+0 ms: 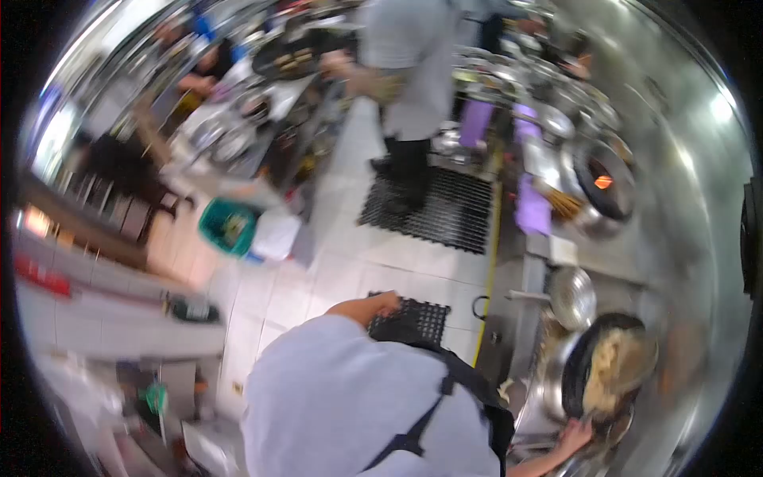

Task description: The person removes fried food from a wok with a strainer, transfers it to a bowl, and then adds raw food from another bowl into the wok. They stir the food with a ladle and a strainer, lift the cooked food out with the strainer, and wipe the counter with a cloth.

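My right hand is at the lower right, closed round the handle of a metal cooking utensil at the near rim of a black wok. The utensil's working end is blurred. Pale yellow-brown food fills the wok's bowl. My left hand is out at my side over the floor, fingers curled in, with nothing visible in it. My white sleeve and black apron straps fill the bottom middle. A metal strainer lies above the wok, its handle pointing left.
A second wok sits farther up the steel range, beside a bamboo brush. A co-worker stands at the top on a black rubber mat. A green bin stands on the tiled floor at left.
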Motion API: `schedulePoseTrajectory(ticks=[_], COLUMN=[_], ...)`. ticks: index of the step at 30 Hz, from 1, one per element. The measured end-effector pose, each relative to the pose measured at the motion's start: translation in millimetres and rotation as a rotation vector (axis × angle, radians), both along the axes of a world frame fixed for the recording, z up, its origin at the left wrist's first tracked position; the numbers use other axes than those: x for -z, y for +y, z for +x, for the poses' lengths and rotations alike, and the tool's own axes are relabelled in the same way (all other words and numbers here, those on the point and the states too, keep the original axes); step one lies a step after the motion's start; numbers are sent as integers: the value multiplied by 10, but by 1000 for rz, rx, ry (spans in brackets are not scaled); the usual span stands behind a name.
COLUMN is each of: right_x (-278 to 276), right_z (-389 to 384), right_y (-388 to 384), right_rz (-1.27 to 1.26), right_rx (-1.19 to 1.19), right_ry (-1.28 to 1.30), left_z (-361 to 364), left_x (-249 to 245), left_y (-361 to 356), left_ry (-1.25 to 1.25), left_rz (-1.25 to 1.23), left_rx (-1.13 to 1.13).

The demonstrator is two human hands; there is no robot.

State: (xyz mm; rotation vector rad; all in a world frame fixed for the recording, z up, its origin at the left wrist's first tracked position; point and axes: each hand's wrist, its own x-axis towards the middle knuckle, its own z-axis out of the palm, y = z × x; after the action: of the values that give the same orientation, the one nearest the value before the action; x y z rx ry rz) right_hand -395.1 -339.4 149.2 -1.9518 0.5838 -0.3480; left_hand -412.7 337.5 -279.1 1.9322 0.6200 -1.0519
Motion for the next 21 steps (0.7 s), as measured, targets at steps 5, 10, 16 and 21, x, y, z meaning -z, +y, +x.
schedulePoseTrajectory(ticks=[5,10,16,21], right_x=[-878,-459,-697,-594], right_z=[-223,247,312,498], right_y=[746,466,559,498], right_rz=[-757,-166,-316,-191], right_rx=[-34,-27,7,14], right_ry=[-72,95,85,167], left_z=[-14,-292,-521,-344], left_x=[-1399,-787,-1150,-732], left_y=[27,89,142,85], left_ry=[-191,-55,-98,-8], left_rz=[52,39,-39,57], left_rx=[-117,-44,-127,64])
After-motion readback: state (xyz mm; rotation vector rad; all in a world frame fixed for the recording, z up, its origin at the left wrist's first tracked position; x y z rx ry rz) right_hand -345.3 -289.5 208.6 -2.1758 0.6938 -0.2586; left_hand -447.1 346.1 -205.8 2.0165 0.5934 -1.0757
